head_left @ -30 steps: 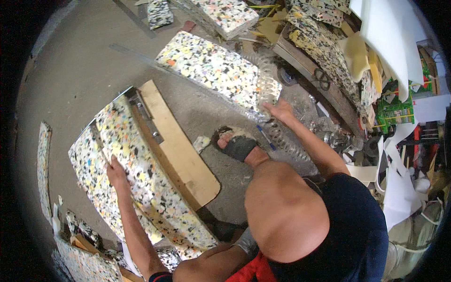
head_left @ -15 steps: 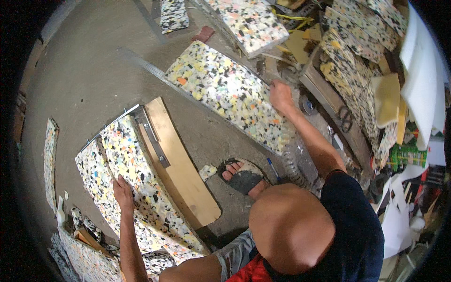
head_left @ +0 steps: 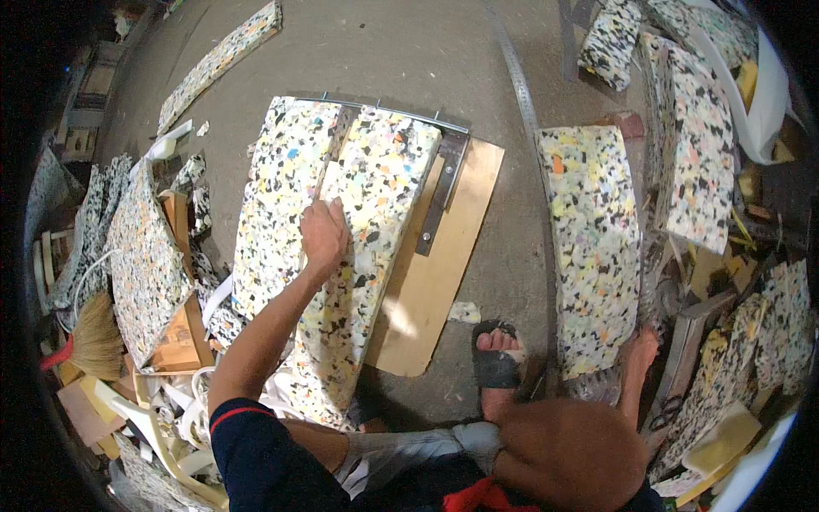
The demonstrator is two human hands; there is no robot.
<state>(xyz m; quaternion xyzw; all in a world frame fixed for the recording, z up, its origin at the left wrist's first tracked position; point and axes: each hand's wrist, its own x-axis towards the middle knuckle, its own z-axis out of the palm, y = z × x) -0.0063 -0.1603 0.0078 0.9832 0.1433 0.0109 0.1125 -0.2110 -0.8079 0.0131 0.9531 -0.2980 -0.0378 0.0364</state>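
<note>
My left hand [head_left: 324, 235] is closed at the seam between two long pieces of speckled foam, its fingers on the edge of the right-hand foam piece [head_left: 384, 162]. The other foam piece [head_left: 286, 171] lies alongside to the left. Beneath them shows a pale wooden board [head_left: 465, 222] with a dark bolted metal strip [head_left: 433, 213]; a thin metal rod [head_left: 375, 107] with pins runs along the far end. At the right, my right hand [head_left: 638, 350] curls at the near right corner of a separate foam slab [head_left: 593, 247]; its fingers are partly hidden.
A long metal ruler [head_left: 522, 81] lies left of the slab. My sandalled foot [head_left: 497, 350] and bent knee [head_left: 567, 452] are between the two work areas. Foam offcuts, a straw broom [head_left: 98, 337] and wood scraps crowd the left; more foam [head_left: 699, 141] and scissors [head_left: 665, 412] are right.
The whole view has turned left, so the foam pieces now appear nearer the middle. Both hands keep their contact, my left at the seam and my right at the slab's corner.
</note>
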